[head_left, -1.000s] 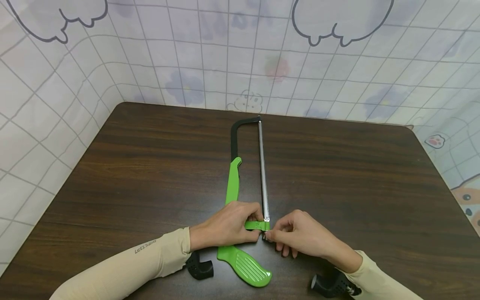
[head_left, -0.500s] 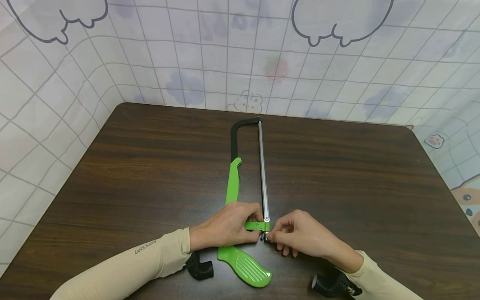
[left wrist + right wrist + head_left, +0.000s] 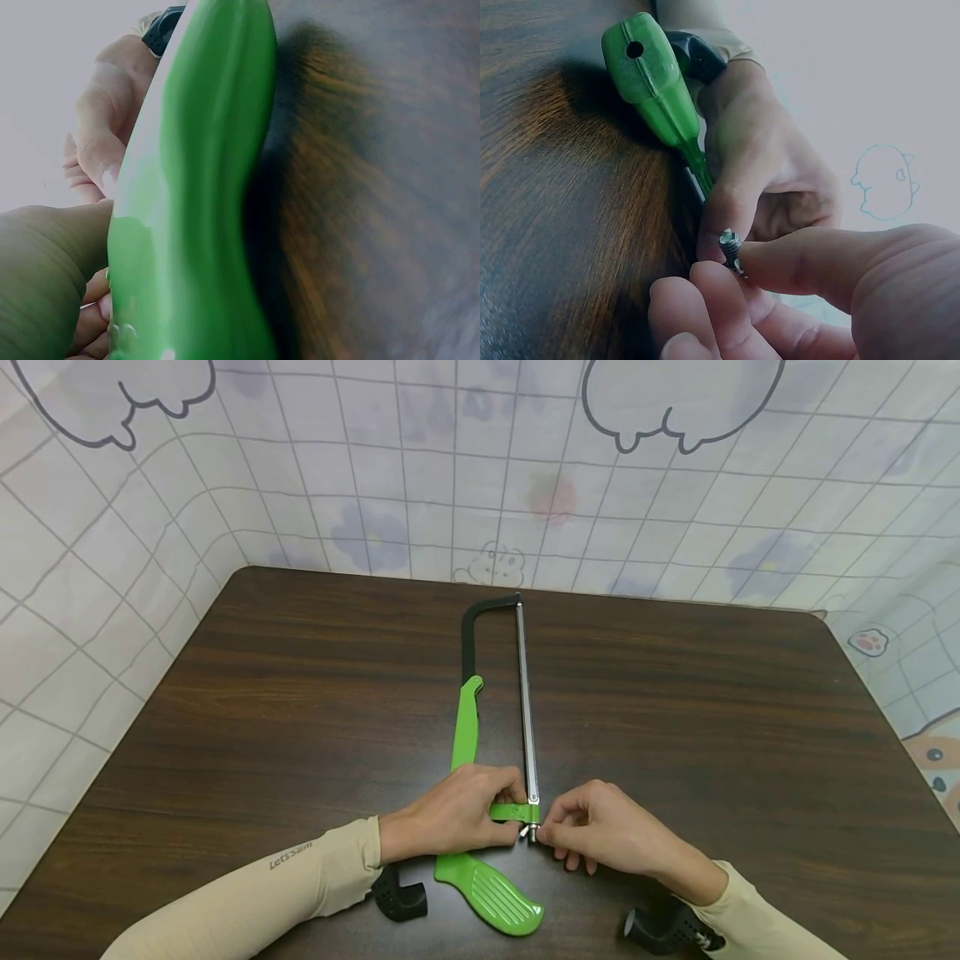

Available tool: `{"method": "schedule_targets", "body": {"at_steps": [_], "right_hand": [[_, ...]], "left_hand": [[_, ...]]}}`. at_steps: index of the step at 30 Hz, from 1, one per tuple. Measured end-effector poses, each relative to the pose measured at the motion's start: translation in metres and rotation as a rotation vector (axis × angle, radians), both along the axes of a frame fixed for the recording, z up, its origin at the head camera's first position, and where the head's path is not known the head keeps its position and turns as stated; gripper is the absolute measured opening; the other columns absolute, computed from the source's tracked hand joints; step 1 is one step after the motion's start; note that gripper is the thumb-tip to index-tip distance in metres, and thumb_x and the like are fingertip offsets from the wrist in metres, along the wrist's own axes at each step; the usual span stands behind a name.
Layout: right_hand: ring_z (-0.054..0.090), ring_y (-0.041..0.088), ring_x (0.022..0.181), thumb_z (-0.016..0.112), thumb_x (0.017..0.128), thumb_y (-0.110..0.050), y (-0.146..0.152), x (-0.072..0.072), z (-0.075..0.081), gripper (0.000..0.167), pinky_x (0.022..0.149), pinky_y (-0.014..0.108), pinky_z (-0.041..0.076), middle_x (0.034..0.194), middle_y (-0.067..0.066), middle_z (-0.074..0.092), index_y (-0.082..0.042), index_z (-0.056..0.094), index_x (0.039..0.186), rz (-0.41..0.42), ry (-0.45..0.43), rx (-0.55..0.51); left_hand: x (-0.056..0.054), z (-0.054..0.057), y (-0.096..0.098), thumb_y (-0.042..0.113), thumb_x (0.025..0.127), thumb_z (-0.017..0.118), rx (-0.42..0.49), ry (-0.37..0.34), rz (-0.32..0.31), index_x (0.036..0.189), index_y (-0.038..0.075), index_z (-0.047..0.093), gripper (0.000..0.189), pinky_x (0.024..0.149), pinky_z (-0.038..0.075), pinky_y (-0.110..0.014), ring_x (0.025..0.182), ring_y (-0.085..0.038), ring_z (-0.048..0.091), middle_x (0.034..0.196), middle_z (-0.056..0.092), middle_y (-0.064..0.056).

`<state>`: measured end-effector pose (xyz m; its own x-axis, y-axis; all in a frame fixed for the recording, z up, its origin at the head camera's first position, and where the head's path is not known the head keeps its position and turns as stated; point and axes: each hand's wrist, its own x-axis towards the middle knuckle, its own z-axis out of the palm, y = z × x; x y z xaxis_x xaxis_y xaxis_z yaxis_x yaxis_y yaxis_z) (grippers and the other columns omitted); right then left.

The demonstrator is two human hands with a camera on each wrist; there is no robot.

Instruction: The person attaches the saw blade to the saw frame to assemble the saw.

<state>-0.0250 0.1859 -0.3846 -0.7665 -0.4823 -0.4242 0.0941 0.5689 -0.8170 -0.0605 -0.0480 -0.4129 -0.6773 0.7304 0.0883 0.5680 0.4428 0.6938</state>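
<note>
A hacksaw (image 3: pixel 467 727) with a green handle and black front bow lies on the table, its silver blade (image 3: pixel 527 702) on the right. My left hand (image 3: pixel 457 810) grips the frame around the green lower bracket (image 3: pixel 513 812), with thumb below and fingers above. At the bracket's near end my right hand (image 3: pixel 600 831) pinches a small metal wing nut (image 3: pixel 529 832) between thumb and forefinger. In the right wrist view the threaded bolt (image 3: pixel 730 244) sticks out between thumb and fingers. The green handle (image 3: pixel 214 165) fills the left wrist view and hides part of the left hand.
The dark wooden table (image 3: pixel 300 693) runs back to a patterned wall covering (image 3: pixel 420 460). Black wrist devices (image 3: pixel 401 893) sit under both forearms, close to the table.
Between my right fingertips the wing nut has turned, and a shiny wing now shows to the left. My left hand and the hacksaw have stayed in place.
</note>
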Motion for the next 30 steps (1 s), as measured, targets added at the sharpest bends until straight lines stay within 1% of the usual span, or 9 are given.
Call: {"method": "schedule_targets", "body": {"at_steps": [12,19,23,30], "right_hand": [[0.065,0.014,0.060,0.067,0.100,-0.028,0.0015,-0.0007,-0.0009,0.022,0.051,0.035,0.056,0.071,0.002,0.072,-0.014,0.076,0.085,0.030,0.001,0.001],[0.065,0.014,0.059,0.067,0.100,-0.028,0.0023,-0.0011,-0.0010,0.024,0.050,0.033,0.054,0.071,0.004,0.072,-0.011,0.076,0.086,0.028,-0.003,-0.016],[0.065,0.014,0.059,0.067,0.100,-0.028,0.0021,-0.0016,-0.0015,0.023,0.050,0.032,0.054,0.071,0.003,0.072,-0.012,0.076,0.086,0.027,-0.001,-0.009],[0.065,0.015,0.060,0.067,0.099,-0.026,0.0026,-0.0021,-0.0020,0.020,0.049,0.032,0.053,0.073,0.004,0.073,-0.011,0.077,0.089,0.023,0.006,-0.018]], "left_hand": [[-0.0003,-0.0003,0.0002,0.015,0.082,0.078,0.009,0.016,-0.003,0.095,0.016,0.066,0.018,0.060,0.040,-0.013,0.066,0.004,0.045,0.081,0.066,0.008],[-0.0003,-0.0002,0.0000,0.016,0.083,0.078,0.011,0.006,-0.005,0.095,0.016,0.066,0.017,0.060,0.040,-0.013,0.066,0.003,0.044,0.081,0.064,0.009],[-0.0003,0.0000,-0.0004,0.015,0.084,0.077,0.020,0.000,-0.008,0.095,0.016,0.065,0.016,0.060,0.039,-0.013,0.066,0.003,0.043,0.080,0.063,0.009],[-0.0005,0.0005,-0.0008,0.015,0.085,0.077,0.031,-0.013,-0.012,0.096,0.016,0.066,0.016,0.060,0.040,-0.013,0.066,0.003,0.045,0.082,0.065,0.007]]}}
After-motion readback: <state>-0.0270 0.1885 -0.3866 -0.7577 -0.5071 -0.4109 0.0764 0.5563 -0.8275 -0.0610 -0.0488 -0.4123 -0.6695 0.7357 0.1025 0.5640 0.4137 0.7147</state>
